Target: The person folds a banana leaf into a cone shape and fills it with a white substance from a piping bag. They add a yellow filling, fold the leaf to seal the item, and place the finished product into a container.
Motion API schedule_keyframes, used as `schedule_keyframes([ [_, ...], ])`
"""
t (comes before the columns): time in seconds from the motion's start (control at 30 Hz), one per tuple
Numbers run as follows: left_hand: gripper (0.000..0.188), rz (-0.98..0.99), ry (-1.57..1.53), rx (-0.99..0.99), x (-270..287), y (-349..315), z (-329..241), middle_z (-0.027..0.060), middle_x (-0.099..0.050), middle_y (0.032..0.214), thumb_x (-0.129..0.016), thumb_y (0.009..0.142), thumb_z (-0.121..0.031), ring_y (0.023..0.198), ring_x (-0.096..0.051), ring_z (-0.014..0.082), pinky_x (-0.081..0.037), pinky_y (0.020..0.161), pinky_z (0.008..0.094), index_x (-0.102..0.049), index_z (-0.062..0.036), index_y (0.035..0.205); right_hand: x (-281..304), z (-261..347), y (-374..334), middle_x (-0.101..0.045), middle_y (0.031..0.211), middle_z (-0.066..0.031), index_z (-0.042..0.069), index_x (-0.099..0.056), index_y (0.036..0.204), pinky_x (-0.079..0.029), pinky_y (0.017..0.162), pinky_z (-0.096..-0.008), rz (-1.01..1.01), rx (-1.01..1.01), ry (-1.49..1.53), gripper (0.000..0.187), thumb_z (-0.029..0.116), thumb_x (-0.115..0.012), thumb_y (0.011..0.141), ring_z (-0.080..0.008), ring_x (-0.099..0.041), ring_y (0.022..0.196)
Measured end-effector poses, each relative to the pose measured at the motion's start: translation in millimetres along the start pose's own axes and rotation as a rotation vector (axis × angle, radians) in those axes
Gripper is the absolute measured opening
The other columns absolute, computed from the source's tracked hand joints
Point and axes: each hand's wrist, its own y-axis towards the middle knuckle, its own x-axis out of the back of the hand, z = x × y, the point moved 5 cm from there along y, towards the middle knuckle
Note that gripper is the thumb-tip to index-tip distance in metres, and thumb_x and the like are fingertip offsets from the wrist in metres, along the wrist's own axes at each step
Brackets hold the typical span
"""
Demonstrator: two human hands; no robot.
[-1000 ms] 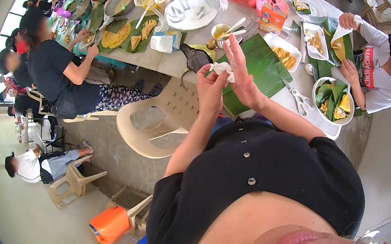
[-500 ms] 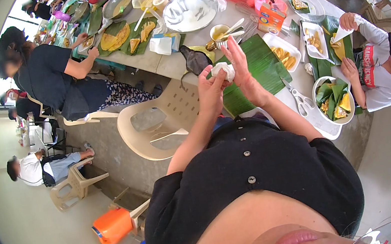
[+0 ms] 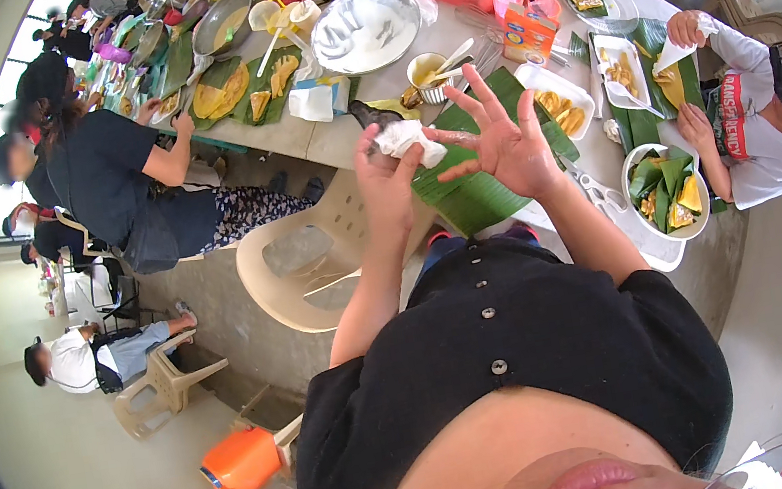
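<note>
A crumpled white tissue point(image 3: 408, 141) is pinched in my left hand point(image 3: 385, 177), above the table's near edge. Beside it my right hand point(image 3: 509, 141) is raised with its fingers spread wide and nothing in them. Below both hands lies a green banana leaf point(image 3: 465, 195), partly covered by the right hand. A dark bag-like item point(image 3: 372, 114) shows just behind the tissue. Farther back stands a ribbed cup point(image 3: 429, 75) with spoon handles leaning out of it.
To the right are a white tray of yellow strips point(image 3: 580, 87), scissors point(image 3: 600, 188) and a white bowl of leaf-wrapped food point(image 3: 646, 225). A co-worker point(image 3: 750, 110) holds white paper there. A beige plastic chair point(image 3: 267, 293) stands left of me; another person point(image 3: 113, 175) works beyond it.
My hands have moved apart. The right one has turned and spread its fingers, while the left has kept the tissue, now more unfolded, and shifted slightly left.
</note>
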Motion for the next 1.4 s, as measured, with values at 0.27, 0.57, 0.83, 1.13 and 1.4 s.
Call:
schedule_keyframes([
  [0.27,0.027,0.273,0.589,-0.286,-43,-9,6,0.0062,-0.064,0.098,-0.071,0.078,-0.002,0.084,-0.061,0.0139,-0.05,0.074,0.0264,-0.063,-0.0031,0.103,9,3,-21,0.007,0.157,-0.0094,0.006,0.009,0.149,-0.002,0.116,-0.0341,-0.026,0.221,-0.815,0.077,0.056,-0.021,0.098,-0.0218,0.007,0.144],
  [0.57,0.033,1.105,0.607,-0.532,-142,-45,-8,0.0122,-0.065,0.104,-0.07,0.081,-0.004,0.095,-0.059,0.0258,-0.047,0.078,0.0343,-0.063,-0.0004,0.113,1,39,-104,0.004,0.156,-0.0084,0.027,0.023,0.147,-0.038,0.097,-0.0396,-0.4,0.361,-0.622,0.089,0.07,-0.029,0.09,-0.0255,-0.027,0.135],
  [0.83,0.025,1.485,0.393,-0.494,-188,-91,3,0.01,-0.066,0.099,-0.072,0.072,0.006,0.094,-0.061,0.0252,-0.049,0.08,0.033,-0.068,-0.0024,0.095,-16,26,-183,0.01,0.156,-0.0049,0.034,0.023,0.145,-0.029,0.105,-0.0436,-0.572,0.489,-0.351,0.085,0.074,-0.025,0.088,-0.0245,-0.019,0.139],
  [1.13,0.032,1.574,0.293,-0.678,-195,-105,1,0.0128,-0.062,0.098,-0.07,0.068,0.01,0.091,-0.06,0.0287,-0.049,0.081,0.0372,-0.069,-0.0039,0.097,-1,23,-202,0.019,0.155,-0.0172,0.042,0.017,0.145,0.0,0.109,-0.0593,-0.442,0.597,-0.542,0.088,0.085,-0.02,0.078,-0.0322,0.012,0.143],
  [1.4,0.04,1.538,0.333,-0.837,-188,-88,6,0.0156,-0.059,0.108,-0.072,0.065,0.005,0.099,-0.057,0.0364,-0.051,0.078,0.04,-0.068,-0.0101,0.103,11,34,-184,0.011,0.157,-0.0127,0.04,0.013,0.147,-0.017,0.109,-0.0579,-0.413,0.392,-0.108,0.087,0.081,-0.027,0.081,-0.032,-0.006,0.143],
])
